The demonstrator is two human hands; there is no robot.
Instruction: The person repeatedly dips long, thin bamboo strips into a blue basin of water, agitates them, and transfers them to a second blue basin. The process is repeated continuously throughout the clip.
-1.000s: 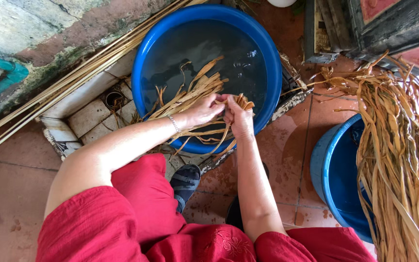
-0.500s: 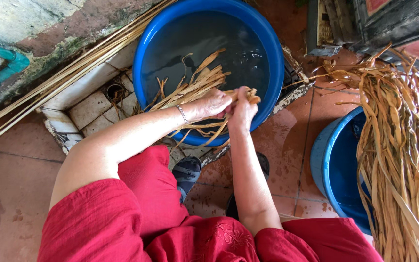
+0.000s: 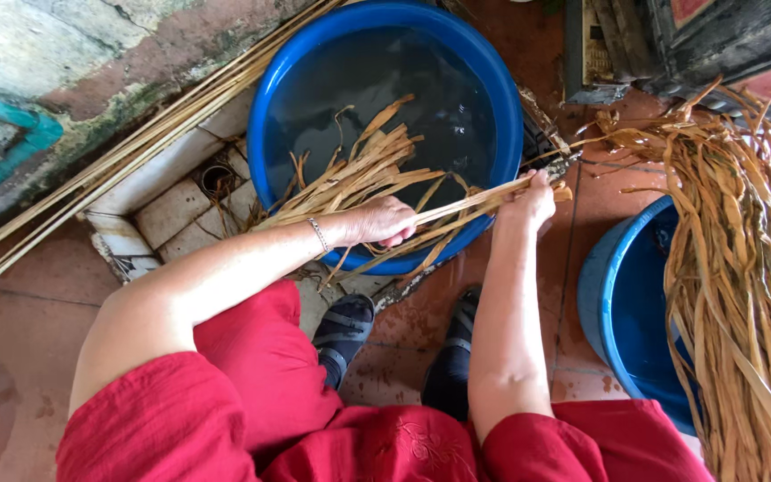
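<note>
A bundle of flat, tan dried leaf strips [image 3: 385, 183] lay across the near rim of the round blue plastic basin [image 3: 493, 107], its far ends fanned out and limp in the dark water inside the basin. The left hand [image 3: 384, 220] was closed around the bundle just over the basin's near rim, a thin bracelet on its wrist. The right hand [image 3: 528, 200] gripped the pulled-out end of a few strips at the basin's right edge, so the two hands were apart with the strips stretched straight between them.

Below the basin, two dark shoes [image 3: 345, 326] stood on wet, reddish tiled floor [image 3: 11, 357], framed by red cloth sleeves and trousers. To the basin's left, long pale split canes [image 3: 127, 152] ran diagonally along a mossy, rough concrete wall, beside a small tiled drain. To the basin's right stood a second blue tub [image 3: 626, 303], with a thick sheaf of long, curling, straw-coloured strips [image 3: 742, 268] draped over it.
</note>
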